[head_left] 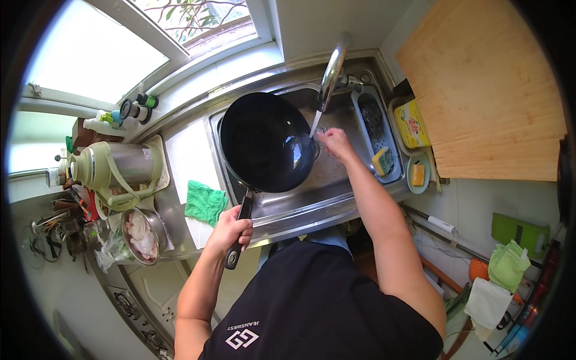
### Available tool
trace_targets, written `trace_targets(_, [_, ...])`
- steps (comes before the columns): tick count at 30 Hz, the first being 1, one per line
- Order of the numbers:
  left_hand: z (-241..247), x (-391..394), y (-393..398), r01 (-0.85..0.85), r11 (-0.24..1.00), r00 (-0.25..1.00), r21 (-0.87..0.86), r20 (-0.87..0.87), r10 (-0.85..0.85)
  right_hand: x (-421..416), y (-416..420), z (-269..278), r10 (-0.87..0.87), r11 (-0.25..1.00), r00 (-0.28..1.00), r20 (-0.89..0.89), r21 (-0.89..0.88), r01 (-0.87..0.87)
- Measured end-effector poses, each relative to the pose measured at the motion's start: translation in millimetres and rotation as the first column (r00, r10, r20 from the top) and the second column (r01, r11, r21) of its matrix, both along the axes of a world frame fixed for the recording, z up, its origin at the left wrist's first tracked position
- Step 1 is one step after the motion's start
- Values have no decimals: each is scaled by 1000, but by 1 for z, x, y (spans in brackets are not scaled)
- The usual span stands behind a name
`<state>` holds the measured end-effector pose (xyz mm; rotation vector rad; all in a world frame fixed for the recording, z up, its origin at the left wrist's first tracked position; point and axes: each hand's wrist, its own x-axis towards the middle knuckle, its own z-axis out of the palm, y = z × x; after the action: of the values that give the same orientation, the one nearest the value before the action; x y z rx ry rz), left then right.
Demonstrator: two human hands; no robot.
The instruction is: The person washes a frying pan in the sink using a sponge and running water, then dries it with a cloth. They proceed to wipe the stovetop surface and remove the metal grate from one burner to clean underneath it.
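Note:
My left hand (pixel 230 228) grips the black handle (pixel 243 215) of a dark wok (pixel 261 148), which is held over the left part of a stainless steel sink (pixel 288 203). From the chrome faucet (pixel 332 74) a stream of water (pixel 316 123) runs down onto the wok's right rim. Just right of that stream is my right hand (pixel 336 143), its fingers curled; whether anything small is between them is hidden. Some water splashes by the fingertips.
Left of the sink are a green cloth (pixel 206 202), a vacuum flask (pixel 123 168) and a metal bowl of raw meat (pixel 143 236). A blue caddy (pixel 392 173) holds a sponge (pixel 383 161) and a dark scourer (pixel 371 118). A wooden cabinet (pixel 486 90) overhangs the right side.

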<state>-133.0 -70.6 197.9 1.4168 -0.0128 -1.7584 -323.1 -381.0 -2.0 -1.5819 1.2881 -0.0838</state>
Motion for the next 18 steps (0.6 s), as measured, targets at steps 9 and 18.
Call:
trace_targets(9, [-41,0,1,-123,988,935,-90,-343,85,-31,12,23,-283,755,884,373,655,-35])
trace_targets(18, [-135,-19,24,278,960,958,43,51,-280,-47,40,71,-117,984,932,342,168,61])
